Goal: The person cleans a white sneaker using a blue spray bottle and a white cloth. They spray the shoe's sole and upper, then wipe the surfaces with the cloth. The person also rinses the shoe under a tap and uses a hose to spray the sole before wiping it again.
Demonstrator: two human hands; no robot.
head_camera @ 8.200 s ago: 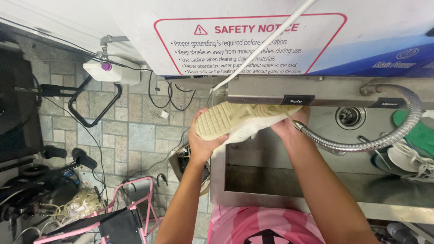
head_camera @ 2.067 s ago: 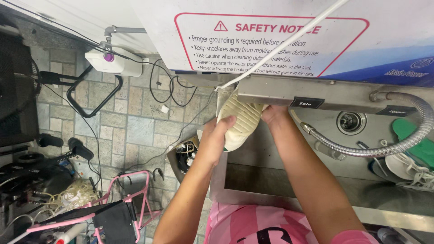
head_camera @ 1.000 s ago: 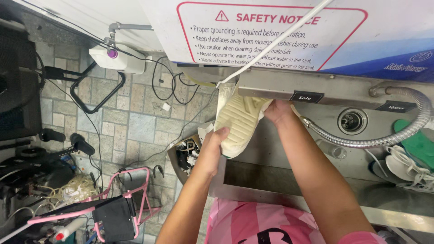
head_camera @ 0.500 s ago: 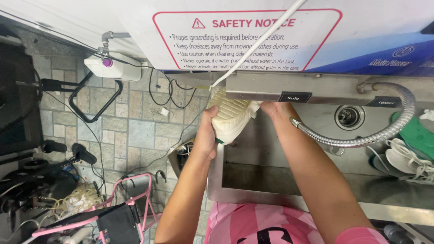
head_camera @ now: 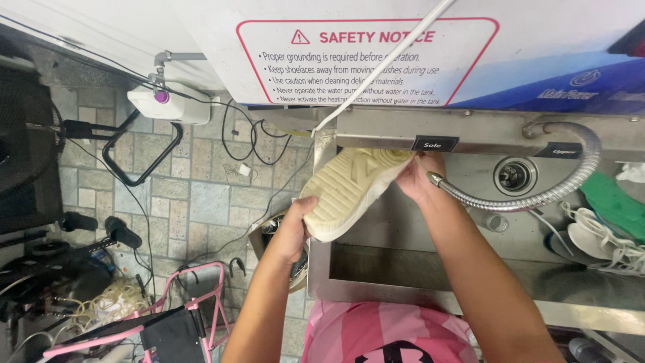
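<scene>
A pale cream shoe (head_camera: 349, 191) is held sole-up over the left end of a steel sink (head_camera: 430, 269). My left hand (head_camera: 295, 225) grips its near end, by the sink's left rim. My right hand (head_camera: 420, 178) holds its far end, pressed up under the grey bar of the machine (head_camera: 403, 131) behind the sink. The tip of a flexible metal hose (head_camera: 537, 195) lies right beside my right hand.
The sink drain (head_camera: 514, 176) sits at the back right. White shoes (head_camera: 605, 242) and a green insole (head_camera: 618, 205) lie at the right. A white board with a red-framed notice (head_camera: 366, 57) stands above. Cables, a pink metal frame (head_camera: 195, 302) and clutter cover the tiled floor at left.
Over the earlier frames the shoe has been turned and shifted under the grey bar; it now lies flatter, sole up, its far end tucked under the bar. Both hands kept their grip.
</scene>
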